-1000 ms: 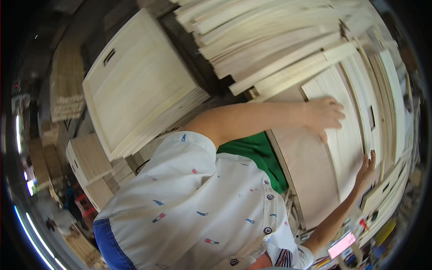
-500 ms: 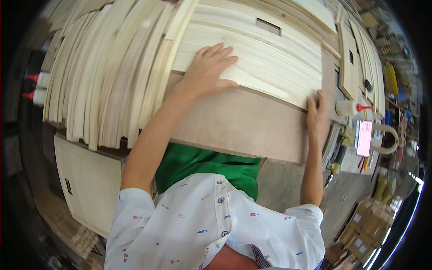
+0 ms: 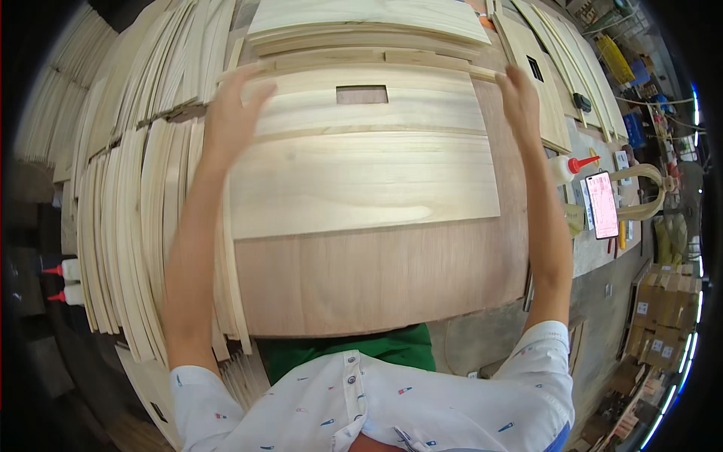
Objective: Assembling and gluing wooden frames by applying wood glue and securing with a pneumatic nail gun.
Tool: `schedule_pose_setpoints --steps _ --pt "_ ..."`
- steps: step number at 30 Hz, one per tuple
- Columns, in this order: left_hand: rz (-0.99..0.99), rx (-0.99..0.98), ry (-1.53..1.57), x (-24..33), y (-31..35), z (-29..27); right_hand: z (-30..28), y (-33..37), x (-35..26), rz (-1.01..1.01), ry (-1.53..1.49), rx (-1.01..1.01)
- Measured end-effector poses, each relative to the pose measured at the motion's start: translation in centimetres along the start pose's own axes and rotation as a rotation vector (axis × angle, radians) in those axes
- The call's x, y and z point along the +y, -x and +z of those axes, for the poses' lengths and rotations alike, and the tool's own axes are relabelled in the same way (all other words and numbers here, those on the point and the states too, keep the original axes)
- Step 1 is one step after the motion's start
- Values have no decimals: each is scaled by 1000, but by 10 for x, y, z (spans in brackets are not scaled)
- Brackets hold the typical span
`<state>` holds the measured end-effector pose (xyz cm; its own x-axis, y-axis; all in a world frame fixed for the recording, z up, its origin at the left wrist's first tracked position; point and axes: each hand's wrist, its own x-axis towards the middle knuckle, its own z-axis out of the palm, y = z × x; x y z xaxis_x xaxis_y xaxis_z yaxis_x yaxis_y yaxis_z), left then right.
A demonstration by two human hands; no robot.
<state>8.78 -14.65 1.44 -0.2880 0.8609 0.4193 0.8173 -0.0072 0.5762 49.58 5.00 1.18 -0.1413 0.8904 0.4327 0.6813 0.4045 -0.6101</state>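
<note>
The left hand (image 3: 235, 113) and right hand (image 3: 520, 104) are by opposite ends of the slotted board (image 3: 361, 114); I can't tell whether their fingers grip.

- No words, brands or numbers can be read anywhere in view.
- Phone (image 3: 602, 205), at three o'clock: its lit, pinkish screen bears faint marks, too small and washed out to make out.
- Cardboard boxes (image 3: 666, 280), stacked between three and four o'clock: white labels (image 3: 642, 308) on their sides carry dark marks too small to read.
</note>
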Motion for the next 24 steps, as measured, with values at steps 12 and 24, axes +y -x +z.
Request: schedule_pose_setpoints --steps 12,24 --pt "-347 -7 -36 -90 -152 49 62 -125 41 331 -177 -107" --pt "-405 215 632 -3 53 -53 -44 59 -5 399 -832 11"
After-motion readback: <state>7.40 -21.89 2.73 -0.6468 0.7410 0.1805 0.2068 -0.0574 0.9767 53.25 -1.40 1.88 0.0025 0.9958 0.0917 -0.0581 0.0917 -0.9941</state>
